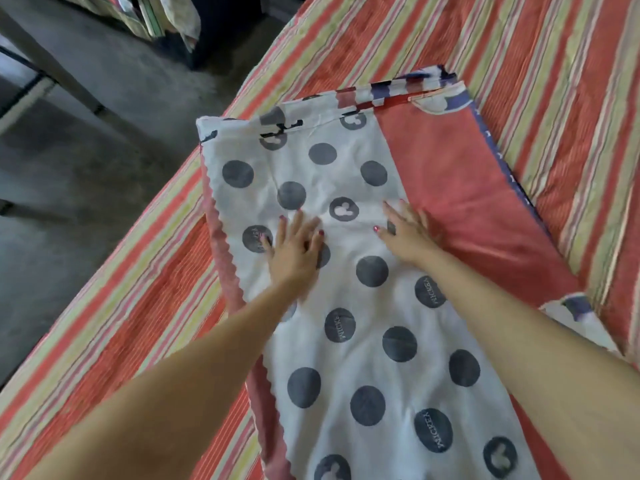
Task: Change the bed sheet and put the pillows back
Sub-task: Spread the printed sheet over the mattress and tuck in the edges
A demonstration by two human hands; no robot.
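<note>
A folded sheet (349, 174), white with dark grey dots and a red panel on its right side, lies flat on the bed. The bed wears a red, green and cream striped sheet (540, 64). My left hand (294, 244) presses palm down on the white dotted part, fingers spread. My right hand (407, 230) lies flat beside it, near the seam between white and red. Neither hand holds anything. No pillow is in view.
The bed's left edge runs diagonally from lower left to upper middle. Beyond it is a grey concrete floor (79, 174). Folded fabrics (159, 15) and dark furniture stand at the top left.
</note>
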